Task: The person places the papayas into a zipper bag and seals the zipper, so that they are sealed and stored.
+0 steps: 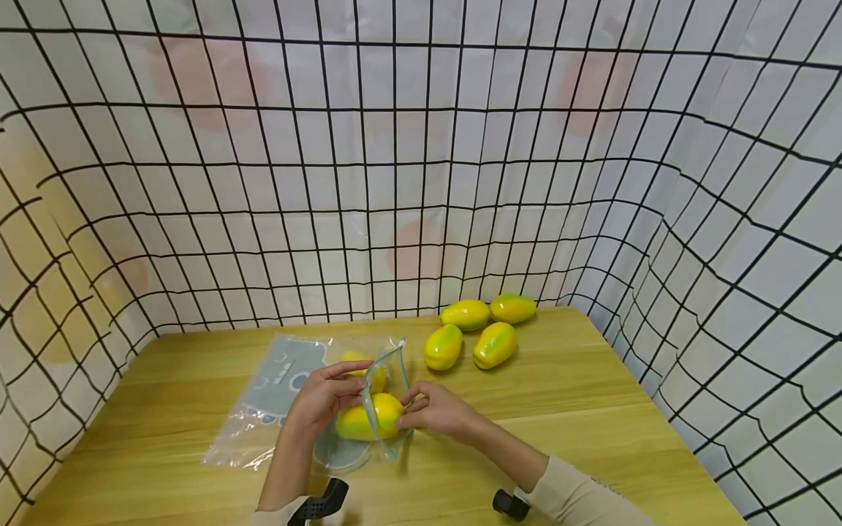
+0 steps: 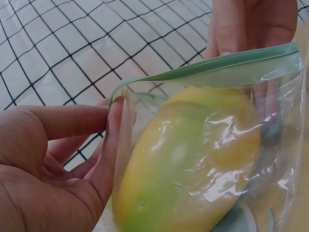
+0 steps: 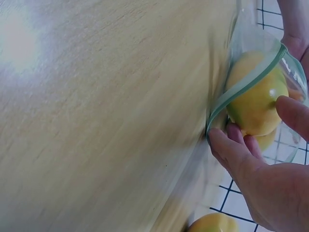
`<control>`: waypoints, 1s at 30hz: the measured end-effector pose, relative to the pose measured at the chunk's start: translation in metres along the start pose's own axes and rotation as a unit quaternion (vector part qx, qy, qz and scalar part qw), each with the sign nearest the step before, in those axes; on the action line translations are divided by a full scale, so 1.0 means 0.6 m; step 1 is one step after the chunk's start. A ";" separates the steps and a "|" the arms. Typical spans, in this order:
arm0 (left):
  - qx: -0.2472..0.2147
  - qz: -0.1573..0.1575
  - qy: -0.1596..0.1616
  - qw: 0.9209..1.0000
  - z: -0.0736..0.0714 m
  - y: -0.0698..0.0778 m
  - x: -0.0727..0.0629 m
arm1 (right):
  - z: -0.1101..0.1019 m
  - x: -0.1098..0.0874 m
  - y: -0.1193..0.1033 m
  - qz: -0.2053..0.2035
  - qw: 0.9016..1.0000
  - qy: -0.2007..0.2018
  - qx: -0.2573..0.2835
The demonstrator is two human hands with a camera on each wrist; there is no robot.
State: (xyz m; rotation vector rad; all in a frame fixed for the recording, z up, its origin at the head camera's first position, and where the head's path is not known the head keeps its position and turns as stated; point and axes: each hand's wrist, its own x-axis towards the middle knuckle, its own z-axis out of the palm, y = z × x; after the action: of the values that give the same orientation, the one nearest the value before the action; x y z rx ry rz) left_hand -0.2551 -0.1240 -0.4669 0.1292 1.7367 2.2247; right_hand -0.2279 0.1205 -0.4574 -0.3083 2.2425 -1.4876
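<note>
A clear zip bag [image 1: 237,431] with a green rim and a blue-grey printed figure lies on the table, its mouth gaping toward the right. Inside are two yellow-green papayas, the nearer papaya [image 1: 355,424] at the mouth and a second papaya [image 1: 351,356] behind it. My left hand [image 1: 320,397] pinches the bag's green rim [image 2: 217,63] between thumb and fingers. At the mouth, my right hand [image 1: 439,413] holds the near papaya's end, thumb on one side and fingers [image 3: 231,145] on the other, by the rim. The left wrist view shows this papaya behind the clear film.
Several more papayas [image 1: 495,345] sit together at the back right of the wooden table [image 1: 559,424]. Black wire mesh [image 1: 395,164] surrounds the table's back and sides, with pale patterned cloth behind it.
</note>
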 end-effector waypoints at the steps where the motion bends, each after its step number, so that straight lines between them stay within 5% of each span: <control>1: -0.001 0.001 -0.003 1.000 0.001 0.000 0.000 | 0.001 0.000 0.000 -0.001 1.000 -0.001 0.002; 30: -0.011 0.006 -0.018 1.000 0.009 0.003 0.000 | 0.011 -0.005 0.002 -0.028 0.999 -0.029 -0.031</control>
State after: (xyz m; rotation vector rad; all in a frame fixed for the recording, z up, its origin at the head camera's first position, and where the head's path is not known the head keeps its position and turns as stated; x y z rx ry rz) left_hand -0.2539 -0.1192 -0.4637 0.1741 1.6977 2.2351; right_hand -0.2222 0.1167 -0.4601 -0.4314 2.2544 -1.4192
